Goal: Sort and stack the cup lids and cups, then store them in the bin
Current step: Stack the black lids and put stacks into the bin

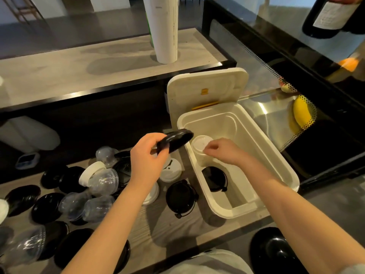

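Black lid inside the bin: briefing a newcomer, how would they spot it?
Find the open white bin at the right. On its floor, nearer the person than the white stack, lies a black lid. It is the bin's only dark thing.

a white paper roll [165, 32] stands on the counter [79, 76], a banana [301, 113] behind glass [266, 66].

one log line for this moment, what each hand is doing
left hand: holds black lids | right hand: at white stack in bin, grip unclear | bin: open, black lid inside | clear cups loose on table
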